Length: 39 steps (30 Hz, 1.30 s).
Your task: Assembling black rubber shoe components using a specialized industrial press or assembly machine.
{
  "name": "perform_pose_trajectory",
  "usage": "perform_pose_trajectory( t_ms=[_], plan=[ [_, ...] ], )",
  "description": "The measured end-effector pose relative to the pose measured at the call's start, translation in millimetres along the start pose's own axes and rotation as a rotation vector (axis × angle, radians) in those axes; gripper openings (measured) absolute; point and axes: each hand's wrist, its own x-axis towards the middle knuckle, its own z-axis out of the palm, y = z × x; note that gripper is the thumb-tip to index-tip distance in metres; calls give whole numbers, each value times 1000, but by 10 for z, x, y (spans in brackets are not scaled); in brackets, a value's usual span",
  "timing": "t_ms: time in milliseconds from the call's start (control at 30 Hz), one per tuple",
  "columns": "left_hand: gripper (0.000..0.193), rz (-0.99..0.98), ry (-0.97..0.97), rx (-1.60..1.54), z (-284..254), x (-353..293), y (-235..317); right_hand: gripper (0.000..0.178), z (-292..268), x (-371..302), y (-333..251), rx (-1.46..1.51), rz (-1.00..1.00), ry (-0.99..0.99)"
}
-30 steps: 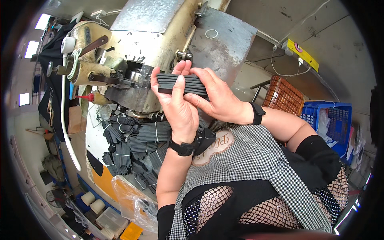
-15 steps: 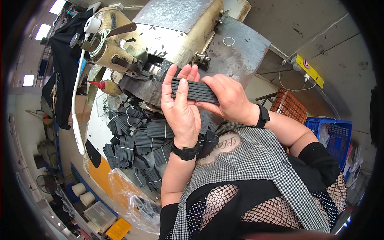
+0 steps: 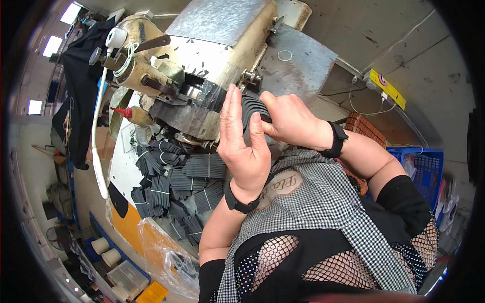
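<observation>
A stack of thin dark grey strips (image 3: pixel 252 107) is gripped at one end by my right hand (image 3: pixel 295 119). The strips curve and fan slightly. My left hand (image 3: pixel 243 146) is held upright with its fingers straight, its palm against the other end of the stack and its thumb in front. Part of the stack is hidden behind that thumb and the right fingers. Left of my hands, many banded bundles of the same dark strips (image 3: pixel 204 165) lie heaped on the machine table.
A cream machine (image 3: pixel 146 76) with a dark metal head stands just beyond my hands. Near it are a red-tipped bottle (image 3: pixel 132 115) and a grey metal plate (image 3: pixel 298 60). Clear plastic (image 3: pixel 164 247) hangs at the table's front. A blue crate (image 3: pixel 422 174) is at the right.
My left hand has turned from lying palm-up under the strips to standing upright against their end. The stack, flat and straight before, now bends in my right hand.
</observation>
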Motion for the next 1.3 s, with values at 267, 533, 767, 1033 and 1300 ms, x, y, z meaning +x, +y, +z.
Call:
perform_pose_trajectory(
  t_ms=[267,533,767,1033,1300],
  plan=[
    [30,-156,-303,-519,-306,195,-175,31,-244,-113,-283,355,-98,-414],
    [56,-554,-240,-1278,-278,71,-221,36,-125,-149,-406,1052,61,-388],
    [25,-460,-326,-928,-381,168,-43,42,46,-204,-242,778,110,-510],
    [13,-44,-395,327,-323,123,0,52,78,-145,-221,267,36,-620],
    [43,-526,-221,-843,-348,58,-328,34,-146,-66,-416,1092,86,-464]
  ],
)
